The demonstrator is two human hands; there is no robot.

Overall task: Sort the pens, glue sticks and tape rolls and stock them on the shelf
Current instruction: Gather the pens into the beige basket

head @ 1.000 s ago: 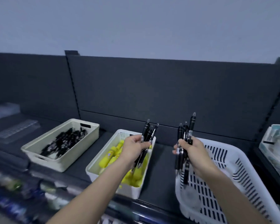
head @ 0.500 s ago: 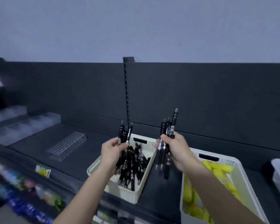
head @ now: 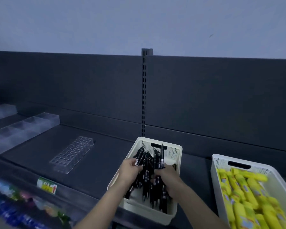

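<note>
Shelf (head: pixel 106 162), two bins (head: pixel 172 153) (head: pixel 220 162), two hands (head: pixel 130 169) (head: pixel 168 176) gripping pens (head: pixel 147 176)

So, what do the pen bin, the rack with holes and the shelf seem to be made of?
Pen bin: probably matte cream plastic; moulded rim, perforated wall.
Rack: likely clear acrylic, glossy; the shelf shows through it.
Shelf: looks like dark painted metal, matte; the slotted upright behind hints so.
</note>
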